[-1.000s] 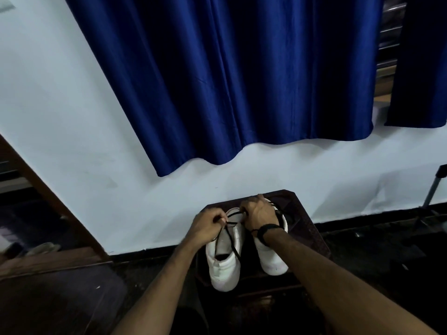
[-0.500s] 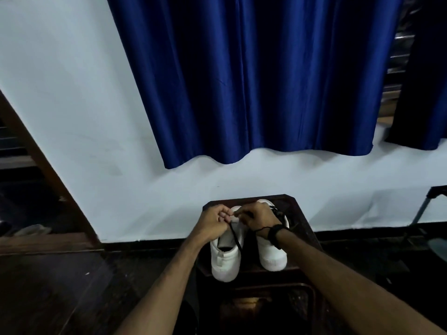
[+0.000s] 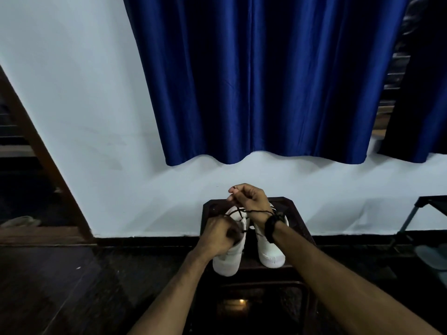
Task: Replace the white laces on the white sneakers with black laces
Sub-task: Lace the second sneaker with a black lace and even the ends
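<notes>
Two white sneakers stand side by side on a dark stool (image 3: pixel 300 223), toes toward me: the left sneaker (image 3: pixel 228 261) and the right sneaker (image 3: pixel 271 252). A black lace (image 3: pixel 238 211) runs across the top of the left sneaker. My left hand (image 3: pixel 219 234) rests on the left sneaker, fingers closed on one part of the lace. My right hand (image 3: pixel 249 200) is raised above the shoes' far ends, pinching the other part of the lace. A black band sits on my right wrist. The eyelets are hidden by my hands.
A white wall (image 3: pixel 96 117) with a blue curtain (image 3: pixel 261 81) rises just behind the stool. A wooden door frame (image 3: pixel 48 170) stands at left. A metal stand (image 3: pixel 416 213) and a slipper (image 3: pixel 433 259) lie at right. The floor is dark.
My right hand has lifted up and away from the shoe, drawing the black lace taut. My left hand has dropped lower onto the left sneaker. The view tilted slightly.
</notes>
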Demonstrator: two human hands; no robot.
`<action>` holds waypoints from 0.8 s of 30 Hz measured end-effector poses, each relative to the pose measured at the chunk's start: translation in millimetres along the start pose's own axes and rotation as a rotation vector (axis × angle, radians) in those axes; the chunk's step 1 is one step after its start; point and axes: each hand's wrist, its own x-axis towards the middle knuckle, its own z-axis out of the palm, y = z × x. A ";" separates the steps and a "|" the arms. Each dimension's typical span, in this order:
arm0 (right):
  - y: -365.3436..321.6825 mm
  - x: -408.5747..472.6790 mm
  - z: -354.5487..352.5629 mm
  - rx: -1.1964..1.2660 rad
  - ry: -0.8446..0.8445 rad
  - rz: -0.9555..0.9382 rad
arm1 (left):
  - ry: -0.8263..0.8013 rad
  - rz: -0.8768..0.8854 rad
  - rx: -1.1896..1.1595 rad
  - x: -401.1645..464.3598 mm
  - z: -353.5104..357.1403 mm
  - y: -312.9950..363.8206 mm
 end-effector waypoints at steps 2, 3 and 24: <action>-0.1 -3.0 -6.7 0.008 0.024 0.033 | 0.106 -0.141 -0.174 -6.7 1.4 -4.8; 1.4 -4.3 -10.4 0.009 0.030 0.045 | 0.181 -0.262 -0.372 -8.6 -1.7 -4.0; 6.8 1.7 -4.7 -0.123 0.165 -0.030 | 0.385 -0.425 -0.905 23.3 -13.9 16.1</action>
